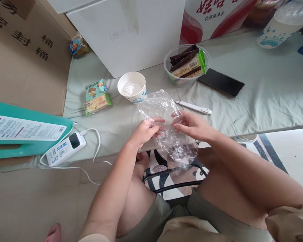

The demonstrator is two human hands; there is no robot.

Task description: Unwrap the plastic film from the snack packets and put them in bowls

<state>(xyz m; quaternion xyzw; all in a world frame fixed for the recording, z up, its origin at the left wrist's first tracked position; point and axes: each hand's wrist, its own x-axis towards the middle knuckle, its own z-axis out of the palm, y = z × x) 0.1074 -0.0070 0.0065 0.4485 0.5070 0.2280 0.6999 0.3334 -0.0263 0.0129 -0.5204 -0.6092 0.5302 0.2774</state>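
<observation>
A crumpled clear plastic bag (181, 149) lies partly on the cloth-covered table and hangs over its front edge above my lap. My left hand (147, 130) grips the film from the left with fingers curled and the index finger extended. Opposite it, my right hand (190, 124) pinches the bag's right side, thumb close to the index finger. Just behind the bag stands a white paper cup (132, 87) with something clear and shiny inside. A white utility knife (194, 107) rests beyond my right hand.
At the back are a plastic bowl (205, 62) of wrapped snacks, a black phone (222, 82) and a large white box (141, 33). Two snack packs (97, 97) lie left. A power strip (65, 149) with a white cable sits by a green jug (27, 134) near the table edge.
</observation>
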